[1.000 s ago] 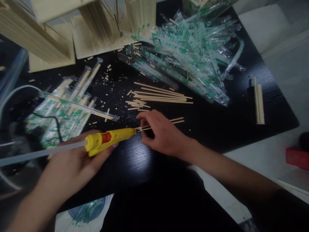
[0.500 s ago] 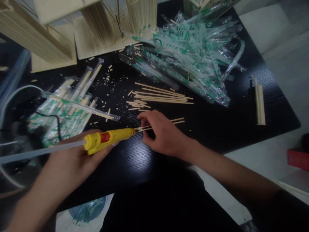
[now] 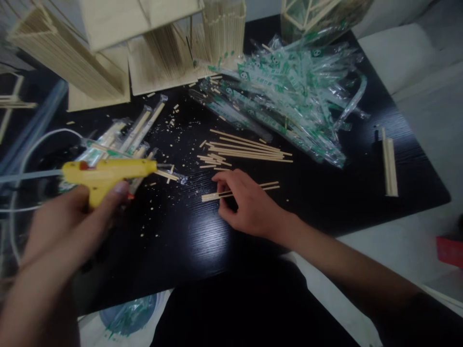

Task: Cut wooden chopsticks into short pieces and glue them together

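Note:
My left hand (image 3: pixel 83 217) is wrapped round the grip of a yellow glue gun (image 3: pixel 108 174), held up at the left with its nozzle pointing right. A clear glue stick (image 3: pixel 29 176) comes out of its back end. My right hand (image 3: pixel 249 202) pinches a pair of thin wooden sticks (image 3: pixel 210 197) lying low over the black table; their joined ends point left, and the split ends show beyond my knuckles. Just behind that hand lie loose long sticks (image 3: pixel 249 148) and short cut pieces (image 3: pixel 213 160).
Green-printed wrappers (image 3: pixel 289 82) are heaped at the back right of the black table (image 3: pixel 325 193). Wrapped chopsticks (image 3: pixel 137 127) lie left, wooden stick structures (image 3: pixel 72 60) stand behind. A stick bundle (image 3: pixel 389 166) lies right; a bin (image 3: pixel 130 315) is below.
The glue gun in my left hand has moved left, off the ends of the sticks. My right hand still holds the sticks in about the same place. The view has shifted slightly.

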Motion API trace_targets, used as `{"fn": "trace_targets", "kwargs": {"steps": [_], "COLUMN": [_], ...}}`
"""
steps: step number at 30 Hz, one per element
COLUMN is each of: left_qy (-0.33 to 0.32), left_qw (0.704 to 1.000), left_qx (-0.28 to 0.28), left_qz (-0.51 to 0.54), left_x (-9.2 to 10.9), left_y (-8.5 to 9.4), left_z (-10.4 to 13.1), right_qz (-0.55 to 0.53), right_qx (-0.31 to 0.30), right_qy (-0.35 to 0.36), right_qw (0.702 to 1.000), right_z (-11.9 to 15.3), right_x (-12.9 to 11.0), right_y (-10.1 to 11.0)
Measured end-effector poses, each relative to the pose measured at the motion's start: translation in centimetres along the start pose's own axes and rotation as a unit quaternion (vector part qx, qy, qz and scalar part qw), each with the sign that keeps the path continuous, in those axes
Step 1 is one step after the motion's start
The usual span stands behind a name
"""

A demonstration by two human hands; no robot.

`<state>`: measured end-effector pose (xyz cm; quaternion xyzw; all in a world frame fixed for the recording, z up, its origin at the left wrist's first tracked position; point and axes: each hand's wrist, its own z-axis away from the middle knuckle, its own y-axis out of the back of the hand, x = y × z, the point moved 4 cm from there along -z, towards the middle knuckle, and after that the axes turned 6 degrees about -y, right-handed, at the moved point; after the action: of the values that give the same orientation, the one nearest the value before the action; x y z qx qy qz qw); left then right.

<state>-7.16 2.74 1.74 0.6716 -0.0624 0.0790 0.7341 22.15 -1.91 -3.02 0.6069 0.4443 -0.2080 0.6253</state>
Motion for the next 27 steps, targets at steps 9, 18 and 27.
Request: {"fn": "trace_targets", "kwargs": {"steps": [9,18,27], "left_qy": [0.057,-0.129,-0.334], "left_qw": [0.992,0.981,0.925], "left_qx": [-0.096,0.145,-0.003], "left_qz": [-0.051,-0.012,0.179], "left_x": [2.6,5.4,9.2], "left_y": [0.3,-0.5,-5.9], "left_z": [-1.6,2.7,4.3], "right_qz": [0.015,0.011,0.020], "right_qx": [0.017,0.019,0.026], "right_qy": [0.019,0.016,0.015], "right_qw": [1.000,1.000,0.999], "right_z": [0.2,0.3,0.3], "right_x": [0.1,0.1,0.1], "right_y": [-0.2,-0.1,-0.1]}}
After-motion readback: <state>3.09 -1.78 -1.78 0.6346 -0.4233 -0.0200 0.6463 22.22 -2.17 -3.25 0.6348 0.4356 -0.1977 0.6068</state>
